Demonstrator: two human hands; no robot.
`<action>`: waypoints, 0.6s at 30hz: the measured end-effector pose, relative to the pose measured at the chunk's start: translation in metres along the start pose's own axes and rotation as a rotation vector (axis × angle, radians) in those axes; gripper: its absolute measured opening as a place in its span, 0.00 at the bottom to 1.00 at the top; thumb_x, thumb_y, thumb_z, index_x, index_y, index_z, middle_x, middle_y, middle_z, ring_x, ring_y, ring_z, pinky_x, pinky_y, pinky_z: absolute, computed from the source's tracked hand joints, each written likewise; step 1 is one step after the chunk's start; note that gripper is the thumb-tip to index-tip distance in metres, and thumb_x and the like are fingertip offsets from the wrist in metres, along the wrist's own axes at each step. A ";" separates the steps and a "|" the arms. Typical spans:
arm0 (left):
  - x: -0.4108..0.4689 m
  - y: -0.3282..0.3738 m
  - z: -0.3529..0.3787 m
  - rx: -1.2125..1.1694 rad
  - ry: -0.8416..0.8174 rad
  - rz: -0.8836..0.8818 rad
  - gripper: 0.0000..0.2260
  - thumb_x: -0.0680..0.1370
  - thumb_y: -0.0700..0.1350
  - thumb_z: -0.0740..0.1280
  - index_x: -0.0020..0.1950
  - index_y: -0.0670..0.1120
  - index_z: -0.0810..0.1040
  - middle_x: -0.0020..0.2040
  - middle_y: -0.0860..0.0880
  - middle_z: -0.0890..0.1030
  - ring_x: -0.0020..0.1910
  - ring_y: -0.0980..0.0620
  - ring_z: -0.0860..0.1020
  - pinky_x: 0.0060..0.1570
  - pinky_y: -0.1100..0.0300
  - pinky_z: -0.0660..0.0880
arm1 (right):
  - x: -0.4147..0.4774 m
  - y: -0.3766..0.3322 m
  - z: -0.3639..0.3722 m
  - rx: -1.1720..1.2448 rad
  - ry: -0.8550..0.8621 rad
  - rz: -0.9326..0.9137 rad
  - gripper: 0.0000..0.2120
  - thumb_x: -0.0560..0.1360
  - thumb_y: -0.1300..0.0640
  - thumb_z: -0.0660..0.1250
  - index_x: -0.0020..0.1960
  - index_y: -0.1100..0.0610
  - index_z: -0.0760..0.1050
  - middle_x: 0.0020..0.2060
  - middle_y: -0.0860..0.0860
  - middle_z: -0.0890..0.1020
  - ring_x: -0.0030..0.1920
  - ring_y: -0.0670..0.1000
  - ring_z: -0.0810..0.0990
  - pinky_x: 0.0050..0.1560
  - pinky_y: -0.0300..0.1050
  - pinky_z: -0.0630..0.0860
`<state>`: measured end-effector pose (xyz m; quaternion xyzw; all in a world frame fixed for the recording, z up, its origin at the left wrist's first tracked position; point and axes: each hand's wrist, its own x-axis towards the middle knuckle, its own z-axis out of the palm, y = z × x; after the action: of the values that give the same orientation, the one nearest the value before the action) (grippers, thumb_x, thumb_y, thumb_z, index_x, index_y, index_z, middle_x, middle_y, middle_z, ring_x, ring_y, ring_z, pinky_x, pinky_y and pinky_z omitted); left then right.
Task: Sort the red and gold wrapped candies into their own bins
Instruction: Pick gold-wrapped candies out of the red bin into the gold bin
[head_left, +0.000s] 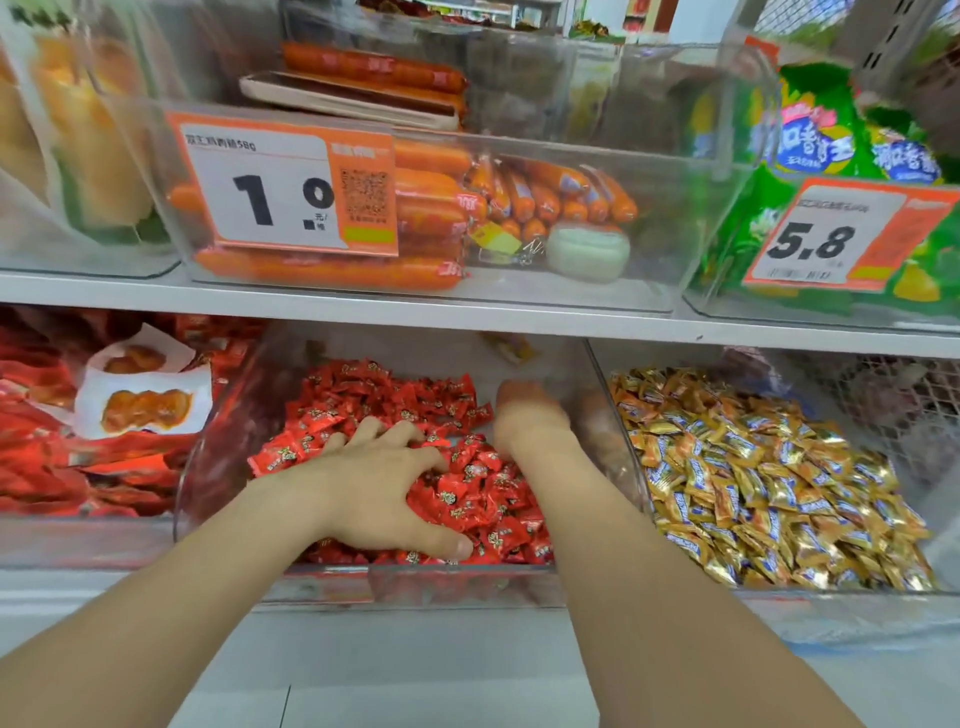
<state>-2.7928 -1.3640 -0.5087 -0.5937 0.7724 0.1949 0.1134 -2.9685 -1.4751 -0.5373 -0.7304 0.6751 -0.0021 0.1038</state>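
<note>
Left hand (374, 483), grip released, is sifting the red candies (467, 499); right hand (527, 415) at 1 o'clock is blurring, its grip unreadable. Next is probably calling for pinching out any gold stray.

Right hand (530, 415) blurred, grip unreadable, left hand (374, 488) with fingers (366, 428) part-sunk among red candies (400, 395)
</note>
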 end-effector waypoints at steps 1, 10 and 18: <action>-0.001 -0.001 -0.001 -0.004 -0.002 0.005 0.47 0.63 0.84 0.62 0.78 0.65 0.63 0.78 0.58 0.59 0.77 0.48 0.54 0.75 0.40 0.57 | 0.000 0.001 -0.002 -0.014 0.003 -0.003 0.20 0.79 0.63 0.69 0.70 0.58 0.76 0.70 0.58 0.78 0.70 0.61 0.78 0.63 0.54 0.79; 0.002 0.006 -0.001 0.064 0.260 0.151 0.47 0.58 0.86 0.63 0.66 0.56 0.73 0.65 0.58 0.68 0.70 0.53 0.59 0.75 0.45 0.56 | -0.041 0.005 -0.056 0.253 0.072 -0.157 0.11 0.80 0.62 0.63 0.59 0.59 0.82 0.59 0.56 0.84 0.58 0.58 0.83 0.59 0.50 0.81; 0.023 0.041 0.012 -0.159 0.330 0.451 0.30 0.69 0.71 0.73 0.68 0.61 0.77 0.63 0.61 0.77 0.64 0.58 0.73 0.69 0.50 0.70 | -0.123 0.089 -0.079 0.694 0.450 -0.200 0.02 0.75 0.55 0.75 0.45 0.49 0.85 0.35 0.45 0.86 0.36 0.43 0.83 0.46 0.47 0.83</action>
<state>-2.8391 -1.3701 -0.5217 -0.4376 0.8753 0.1759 -0.1066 -3.0782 -1.3714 -0.4565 -0.6954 0.5658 -0.3988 0.1927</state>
